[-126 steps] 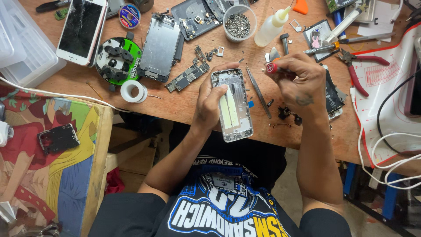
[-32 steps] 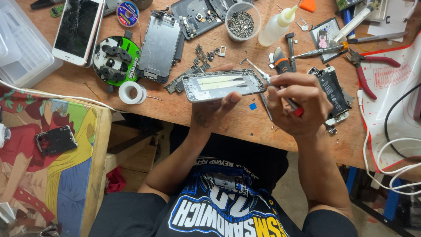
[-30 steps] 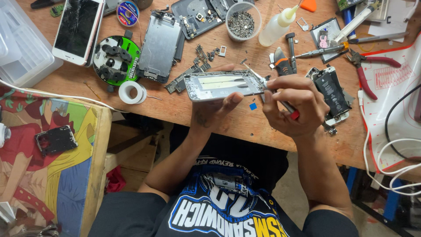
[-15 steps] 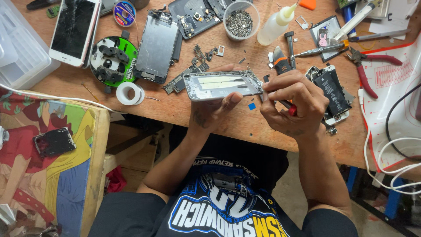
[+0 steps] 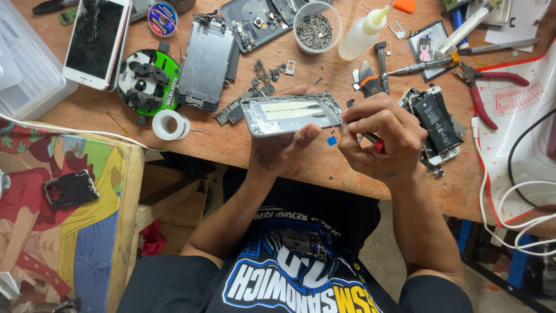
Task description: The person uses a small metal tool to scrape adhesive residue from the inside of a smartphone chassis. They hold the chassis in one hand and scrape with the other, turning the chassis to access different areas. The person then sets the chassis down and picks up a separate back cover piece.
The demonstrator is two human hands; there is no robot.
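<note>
Compared to about four seconds back, the phone housing [image 5: 292,114] has been turned from standing lengthwise toward the person to lying sideways, and the right hand has come in close to its right end; in the last half second barely anything shifts. Only one view here, the head camera looking down. The left hand [image 5: 279,152] cups the silver housing from underneath, thumb on the near edge and fingertips curled over the far edge, so it's lifted just above the wooden workbench [image 5: 243,148]. The right hand [image 5: 379,138] is closed tight around a red-handled screwdriver [image 5: 375,142], tip end right at the housing's right edge; can't tell if it's actually touching a screw. Just right of the housing lies an opened phone with a black battery [image 5: 435,120]. Left of the housing there's a roll of white tape [image 5: 171,124], and beyond that a green round holder [image 5: 147,82]. Behind the housing sits a cup of tiny screws [image 5: 316,29] and a glue bottle [image 5: 363,35].
</note>
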